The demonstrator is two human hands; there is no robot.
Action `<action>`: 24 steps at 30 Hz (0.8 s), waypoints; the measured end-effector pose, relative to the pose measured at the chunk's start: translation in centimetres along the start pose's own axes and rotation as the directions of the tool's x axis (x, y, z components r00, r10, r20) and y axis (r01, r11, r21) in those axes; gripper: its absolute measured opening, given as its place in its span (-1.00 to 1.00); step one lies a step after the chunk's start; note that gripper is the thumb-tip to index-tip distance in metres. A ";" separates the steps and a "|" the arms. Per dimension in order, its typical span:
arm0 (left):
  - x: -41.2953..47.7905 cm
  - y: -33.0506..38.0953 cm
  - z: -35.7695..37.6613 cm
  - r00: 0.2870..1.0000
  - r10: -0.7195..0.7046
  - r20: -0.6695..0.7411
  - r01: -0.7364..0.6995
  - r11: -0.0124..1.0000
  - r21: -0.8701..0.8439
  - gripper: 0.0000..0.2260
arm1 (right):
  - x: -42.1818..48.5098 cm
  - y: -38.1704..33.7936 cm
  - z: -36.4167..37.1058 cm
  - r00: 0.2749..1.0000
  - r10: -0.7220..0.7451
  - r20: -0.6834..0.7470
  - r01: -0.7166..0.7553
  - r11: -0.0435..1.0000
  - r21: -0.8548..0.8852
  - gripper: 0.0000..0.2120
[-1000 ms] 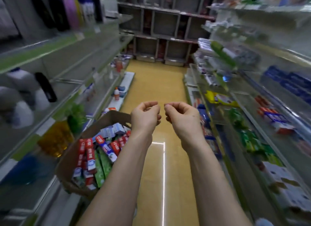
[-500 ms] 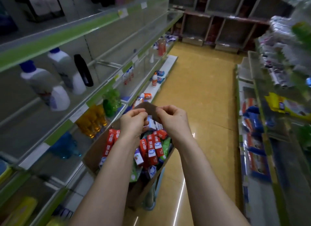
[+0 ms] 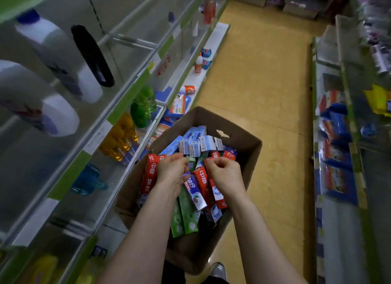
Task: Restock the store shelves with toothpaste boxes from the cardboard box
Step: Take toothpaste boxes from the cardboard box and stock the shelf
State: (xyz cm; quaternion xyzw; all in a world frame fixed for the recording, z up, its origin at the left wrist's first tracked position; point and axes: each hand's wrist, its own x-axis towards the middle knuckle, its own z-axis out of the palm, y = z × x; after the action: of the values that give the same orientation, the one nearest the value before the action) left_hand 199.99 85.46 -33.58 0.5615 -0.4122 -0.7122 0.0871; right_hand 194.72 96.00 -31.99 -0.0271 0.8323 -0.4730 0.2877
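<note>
Two bare forearms (image 3: 148, 231), left hand (image 3: 172, 175), right hand (image 3: 225, 175), dark trousers (image 3: 174, 275), silvery-grey shoe (image 3: 218, 271) toe.

The long red toothpaste box (image 3: 151, 173) on the left side of the cardboard box (image 3: 251, 154) has white Chinese characters, 中华. A second red box (image 3: 203, 178) in the middle of the pile shows the same two characters. The shelf tags are too blurry to read.
</note>
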 end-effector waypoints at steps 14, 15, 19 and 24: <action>6.7 -3.7 2.9 0.969 -0.209 0.133 0.179 0.962 0.207 -0.69 | 3.6 7.4 3.4 0.944 0.268 -0.190 -0.329 0.780 -0.533 -0.51; 6.9 -3.9 3.5 0.964 -0.222 0.145 0.188 0.958 0.215 -0.70 | 3.7 7.8 3.5 0.944 0.268 -0.194 -0.331 0.776 -0.537 -0.51; 7.6 -4.9 5.5 0.949 -0.255 0.187 0.197 0.939 0.281 -0.68 | 4.2 8.5 3.8 0.943 0.254 -0.215 -0.332 0.744 -0.580 -0.46; 8.0 -6.8 6.7 0.929 -0.310 0.200 0.211 0.891 0.403 -0.84 | 4.0 9.8 4.4 0.941 0.266 -0.211 -0.339 0.711 -0.616 -0.40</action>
State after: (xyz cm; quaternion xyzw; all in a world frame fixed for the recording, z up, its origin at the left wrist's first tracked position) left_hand 193.58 88.44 -43.85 0.5203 -0.4685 -0.6926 -0.1735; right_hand 195.82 96.79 -43.38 0.0380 0.9505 -0.1058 0.2896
